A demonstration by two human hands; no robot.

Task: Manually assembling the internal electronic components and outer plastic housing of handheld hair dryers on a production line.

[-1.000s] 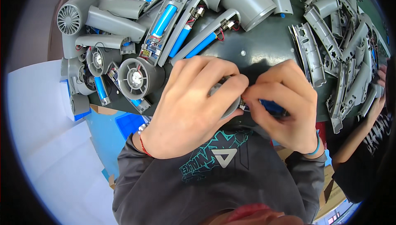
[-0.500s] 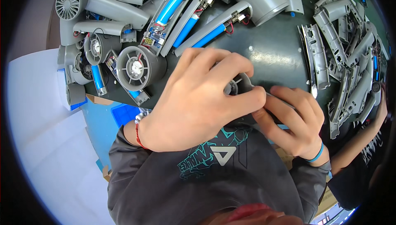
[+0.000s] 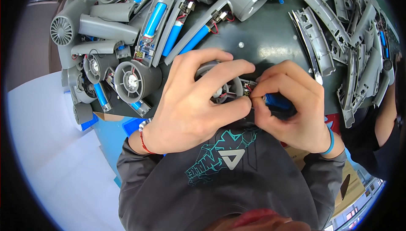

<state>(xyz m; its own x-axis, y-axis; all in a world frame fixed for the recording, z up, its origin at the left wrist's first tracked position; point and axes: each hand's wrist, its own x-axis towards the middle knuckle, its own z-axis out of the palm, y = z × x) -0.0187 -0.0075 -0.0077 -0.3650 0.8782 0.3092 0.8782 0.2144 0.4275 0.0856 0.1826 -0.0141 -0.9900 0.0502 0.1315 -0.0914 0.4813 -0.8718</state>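
Observation:
My left hand [image 3: 192, 102] is closed around a round grey fan housing [image 3: 237, 88], its fingers over the rim. Spokes and a shiny hub show between those fingers. Close beside it, my right hand [image 3: 298, 104] pinches at a small circuit board [image 3: 248, 87] with red wires, next to the housing. A blue cylindrical battery [image 3: 277, 101] shows under the curled right fingers. The right fingertips hide how board, battery and housing join.
Grey fan housings [image 3: 139, 81] and open handles with blue batteries [image 3: 155, 19] crowd the dark table's left side. A heap of grey handle shells [image 3: 315, 40] lies on the right. Another person's arm [image 3: 385, 114] is at the far right. A small white piece [image 3: 241, 45] lies mid-table.
The left hand and fan housing have moved left. My right hand has turned and curled its fingers more; the circuit board and blue battery by it now show. The whole view has shifted slightly.

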